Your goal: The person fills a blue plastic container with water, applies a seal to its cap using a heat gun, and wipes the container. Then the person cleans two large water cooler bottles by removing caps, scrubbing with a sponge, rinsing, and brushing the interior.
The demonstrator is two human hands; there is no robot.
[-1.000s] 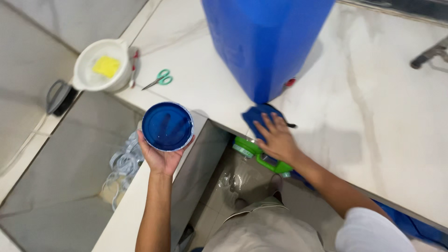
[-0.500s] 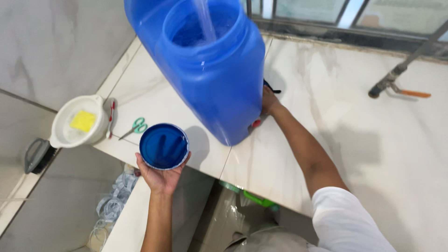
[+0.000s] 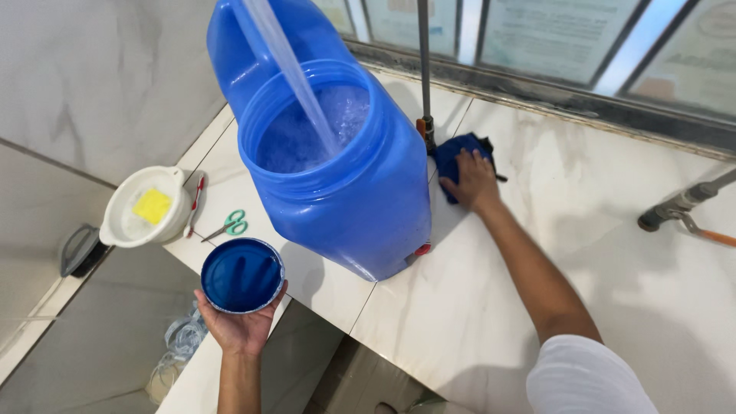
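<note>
A big blue plastic water container (image 3: 349, 195) stands open on the white marble counter (image 3: 606, 253), and a stream of water (image 3: 287, 69) pours into its wide mouth from above. My left hand (image 3: 238, 326) holds the container's round blue lid (image 3: 242, 274) upturned, just off the counter's front edge. My right hand (image 3: 475, 180) rests flat on a dark blue cloth (image 3: 456, 153) on the counter, behind and to the right of the container.
A white bowl with a yellow sponge (image 3: 147, 207) and green-handled scissors (image 3: 228, 225) lie at the counter's left end. A metal tap pipe (image 3: 682, 205) juts in at the right. A thin upright pipe (image 3: 423, 69) stands behind the container, by the window.
The view has tilted up, so the container's open mouth and the water stream show fully. My right hand with the cloth now lies farther back on the counter. The lid stays in my left hand.
</note>
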